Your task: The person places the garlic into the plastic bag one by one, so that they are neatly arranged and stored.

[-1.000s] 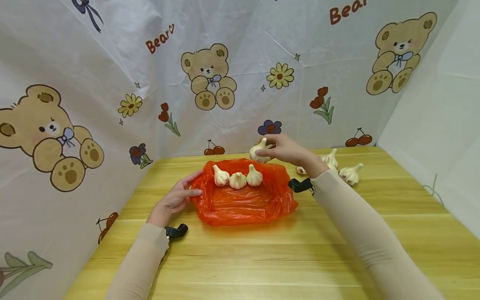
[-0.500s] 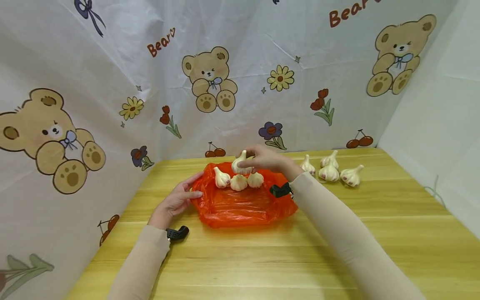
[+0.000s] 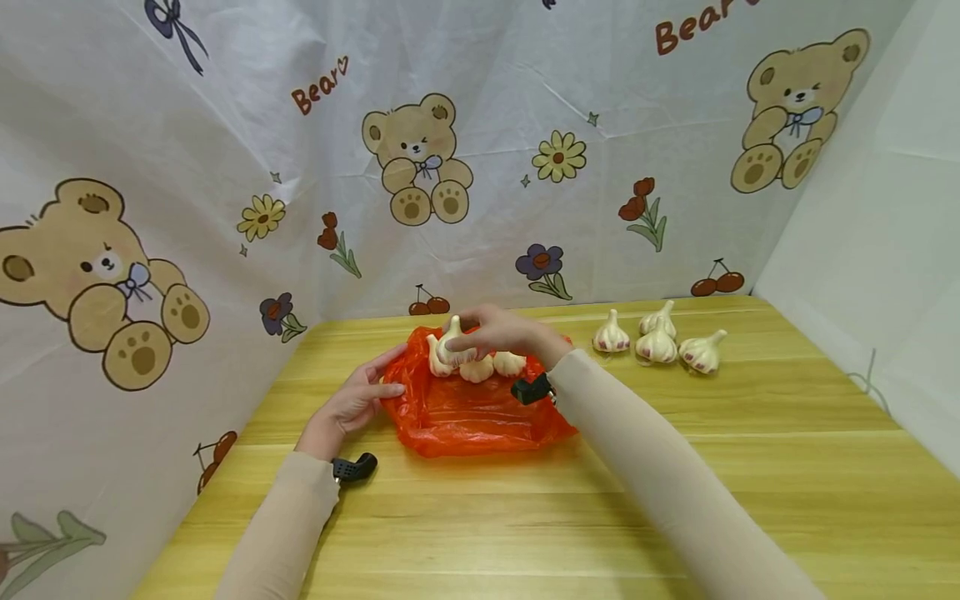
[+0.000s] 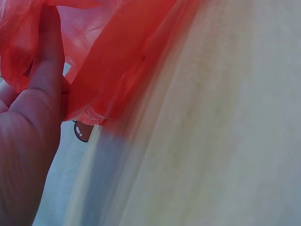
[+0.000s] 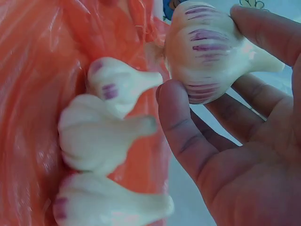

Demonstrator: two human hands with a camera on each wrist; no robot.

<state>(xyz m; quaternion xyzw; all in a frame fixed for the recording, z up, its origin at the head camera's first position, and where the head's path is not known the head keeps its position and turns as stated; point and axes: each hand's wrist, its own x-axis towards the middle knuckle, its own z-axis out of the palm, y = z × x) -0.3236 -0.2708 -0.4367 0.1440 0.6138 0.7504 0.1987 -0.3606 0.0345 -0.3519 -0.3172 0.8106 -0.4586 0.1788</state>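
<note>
My right hand [image 3: 501,330] grips a garlic bulb [image 5: 202,52], white with purple streaks, between thumb and fingers. It is above the left back part of a red plastic bag [image 3: 472,432], which lies on the table with its mouth spread. Three garlic bulbs sit in a row at the bag's back, seen in the right wrist view as an upper bulb [image 5: 110,87], a middle bulb [image 5: 96,136] and a lower bulb [image 5: 106,205]. My left hand [image 3: 356,398] holds the bag's left rim, thumb on the near side; its other fingers are partly hidden by the plastic.
Several more garlic bulbs stand on the wooden table [image 3: 495,525] right of the bag, among them a leftmost bulb [image 3: 611,335] and a rightmost bulb [image 3: 702,353]. A bear-print curtain [image 3: 495,100] hangs along the back and left. A white wall [image 3: 885,250] borders the right.
My right hand has moved left with its garlic bulb, from the bag's back right corner to over the left bulb, and lower. The left hand stays on the rim.
</note>
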